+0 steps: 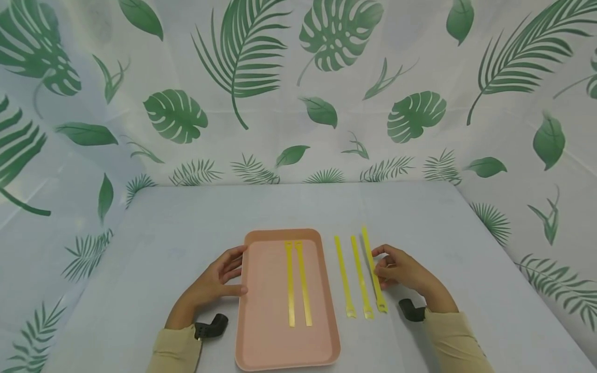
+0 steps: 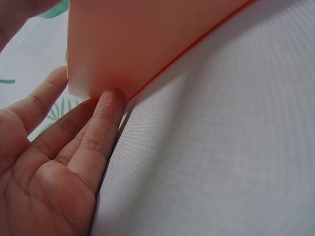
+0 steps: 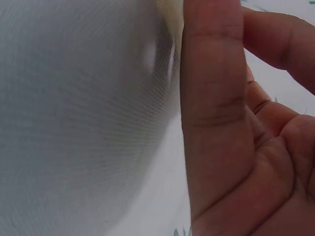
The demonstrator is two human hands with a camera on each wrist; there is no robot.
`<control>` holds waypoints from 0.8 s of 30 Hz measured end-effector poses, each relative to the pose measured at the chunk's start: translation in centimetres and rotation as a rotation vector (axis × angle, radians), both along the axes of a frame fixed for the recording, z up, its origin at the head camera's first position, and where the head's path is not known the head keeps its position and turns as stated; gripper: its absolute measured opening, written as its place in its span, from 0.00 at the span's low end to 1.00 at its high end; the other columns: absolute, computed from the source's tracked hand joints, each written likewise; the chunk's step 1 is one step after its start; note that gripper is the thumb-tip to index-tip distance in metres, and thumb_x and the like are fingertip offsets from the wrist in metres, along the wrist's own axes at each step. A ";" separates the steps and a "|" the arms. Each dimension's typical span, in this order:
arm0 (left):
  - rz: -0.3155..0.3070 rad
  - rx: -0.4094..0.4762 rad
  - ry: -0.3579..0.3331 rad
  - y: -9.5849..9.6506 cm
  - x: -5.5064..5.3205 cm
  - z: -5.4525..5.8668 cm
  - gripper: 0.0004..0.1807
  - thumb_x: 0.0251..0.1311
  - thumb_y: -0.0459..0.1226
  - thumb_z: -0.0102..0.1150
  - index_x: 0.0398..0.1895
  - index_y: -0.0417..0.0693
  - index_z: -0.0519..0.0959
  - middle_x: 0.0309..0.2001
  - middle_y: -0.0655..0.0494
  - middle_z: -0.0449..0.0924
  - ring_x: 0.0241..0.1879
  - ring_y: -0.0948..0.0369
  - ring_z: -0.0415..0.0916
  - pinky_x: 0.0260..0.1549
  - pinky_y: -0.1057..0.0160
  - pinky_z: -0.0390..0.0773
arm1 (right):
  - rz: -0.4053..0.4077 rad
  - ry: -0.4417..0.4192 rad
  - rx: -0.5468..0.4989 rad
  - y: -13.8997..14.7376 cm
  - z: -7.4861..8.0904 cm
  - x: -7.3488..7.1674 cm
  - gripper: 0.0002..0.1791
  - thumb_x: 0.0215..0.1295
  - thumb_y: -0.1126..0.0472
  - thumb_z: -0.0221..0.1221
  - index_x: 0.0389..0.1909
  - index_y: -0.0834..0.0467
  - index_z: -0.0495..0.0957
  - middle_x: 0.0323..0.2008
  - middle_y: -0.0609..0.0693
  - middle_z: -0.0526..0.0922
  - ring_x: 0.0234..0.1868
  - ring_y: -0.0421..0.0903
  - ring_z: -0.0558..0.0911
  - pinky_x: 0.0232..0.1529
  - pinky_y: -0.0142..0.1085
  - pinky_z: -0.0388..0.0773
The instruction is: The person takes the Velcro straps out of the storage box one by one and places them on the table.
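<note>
In the head view a pink tray (image 1: pixel 263 290) lies lengthwise on the table. Two yellow cable ties (image 1: pixel 290 285) rest side by side in it, heads at the far end. My left hand (image 1: pixel 216 277) touches the tray's left edge with thumb and fingers fairly straight; the left wrist view shows a fingertip (image 2: pixel 109 101) against its outer wall. Right of the tray lie two more cable ties (image 1: pixel 345 277), heads nearest me. My right hand (image 1: pixel 403 269) pinches a third cable tie (image 1: pixel 368 254) beside them, slightly raised over its shadow. Fingers hide much of it in the right wrist view.
A white cloth covers the table (image 1: pixel 186 217). Behind and at both sides hangs a white curtain (image 1: pixel 280 124) printed with green leaves. Each wrist carries a black camera mount, the left one (image 1: pixel 212 327) close to the tray's left side.
</note>
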State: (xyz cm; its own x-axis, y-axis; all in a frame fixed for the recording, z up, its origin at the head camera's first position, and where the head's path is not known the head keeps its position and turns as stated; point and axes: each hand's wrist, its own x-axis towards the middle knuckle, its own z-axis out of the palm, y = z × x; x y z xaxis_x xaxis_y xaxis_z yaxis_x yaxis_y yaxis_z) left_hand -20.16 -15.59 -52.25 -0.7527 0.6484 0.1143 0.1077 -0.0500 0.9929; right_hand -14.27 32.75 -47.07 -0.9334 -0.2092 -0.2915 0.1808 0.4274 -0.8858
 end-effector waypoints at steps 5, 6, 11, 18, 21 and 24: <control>-0.003 0.005 0.006 -0.1 0.0 -0.1 0.55 0.61 0.31 0.79 0.82 0.23 0.51 0.79 0.19 0.53 0.76 0.23 0.56 0.66 0.69 0.77 | -0.024 -0.016 0.052 -0.3 0.0 0.2 0.22 0.75 0.73 0.61 0.64 0.75 0.66 0.33 0.54 0.77 0.30 0.49 0.82 0.33 0.37 0.88; -0.004 0.006 0.006 -0.1 0.0 -0.1 0.55 0.62 0.31 0.79 0.82 0.23 0.51 0.79 0.19 0.53 0.75 0.23 0.56 0.66 0.69 0.77 | -0.035 -0.021 0.063 -0.4 0.1 0.2 0.22 0.75 0.74 0.61 0.64 0.74 0.67 0.33 0.54 0.77 0.30 0.49 0.82 0.33 0.37 0.88; -0.009 0.011 0.007 -0.2 0.0 -0.2 0.55 0.62 0.31 0.78 0.82 0.23 0.50 0.79 0.19 0.53 0.75 0.23 0.57 0.66 0.68 0.77 | -0.094 -0.050 0.145 -1.0 0.3 0.1 0.21 0.73 0.74 0.63 0.61 0.72 0.70 0.33 0.54 0.76 0.31 0.47 0.82 0.33 0.37 0.88; -0.004 0.010 0.003 -0.1 -0.1 -0.1 0.55 0.62 0.30 0.78 0.82 0.23 0.51 0.79 0.19 0.53 0.75 0.22 0.56 0.65 0.69 0.77 | -0.139 -0.066 0.194 -1.4 0.4 0.0 0.20 0.71 0.74 0.66 0.59 0.70 0.71 0.32 0.54 0.75 0.31 0.47 0.82 0.33 0.38 0.89; 0.000 0.005 0.000 0.0 0.0 0.0 0.55 0.61 0.30 0.79 0.82 0.23 0.51 0.79 0.20 0.53 0.75 0.23 0.56 0.65 0.69 0.77 | -0.155 -0.061 0.243 -1.5 0.4 0.0 0.21 0.69 0.73 0.68 0.58 0.70 0.71 0.33 0.54 0.77 0.30 0.47 0.83 0.33 0.39 0.89; -0.001 0.000 0.000 0.0 0.0 0.0 0.55 0.61 0.30 0.79 0.82 0.23 0.51 0.79 0.20 0.54 0.75 0.23 0.57 0.65 0.69 0.77 | -0.173 -0.057 0.291 -1.6 0.5 0.0 0.23 0.67 0.72 0.70 0.58 0.70 0.71 0.33 0.55 0.78 0.29 0.46 0.84 0.34 0.39 0.89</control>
